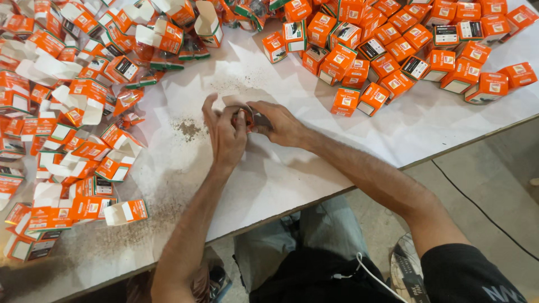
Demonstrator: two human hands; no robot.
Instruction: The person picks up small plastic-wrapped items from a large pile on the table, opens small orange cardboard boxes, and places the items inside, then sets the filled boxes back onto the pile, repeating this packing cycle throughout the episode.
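The small object (pixel 245 118) pinched between the left hand (pixel 224 137) and right hand (pixel 281 124) is mostly covered by the fingers (pixel 240 124); only a reddish, rounded bit shows, too little to tell its kind. The pile of open orange cartons (pixel 67 112) runs off the edge at nine o'clock and at eleven o'clock. The closed orange boxes (pixel 404 50) are cut off at twelve to one o'clock. The surface (pixel 314 168) passes beyond the frame at three and at seven o'clock. Carton markings are too small to make out.
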